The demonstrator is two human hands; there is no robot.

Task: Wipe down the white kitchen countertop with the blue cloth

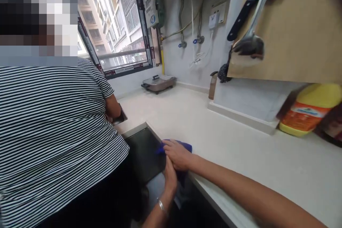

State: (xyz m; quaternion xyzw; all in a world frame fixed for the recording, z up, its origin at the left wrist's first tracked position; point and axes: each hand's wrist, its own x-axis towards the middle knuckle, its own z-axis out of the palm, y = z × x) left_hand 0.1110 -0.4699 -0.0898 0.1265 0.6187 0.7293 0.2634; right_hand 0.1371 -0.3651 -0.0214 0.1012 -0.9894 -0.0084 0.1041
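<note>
From my remote seat, I count one left hand (171,175) and one right hand (178,154), one blue cloth (187,146), one bangle (160,205), one co-worker (53,124), one lidded pan (159,84), one ladle (248,42), two wall valves (198,40), and one yellow jug (307,114).

Dark-framed window (142,17) ahead and left of the right hand (178,154), bright daylight, apartment blocks (107,10) outside. White wall (176,64) straight beyond that hand, pale countertop (227,139) spreading to its right.

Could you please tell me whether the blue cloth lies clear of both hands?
No, the right hand rests on the blue cloth at the edge of the counter.
</note>
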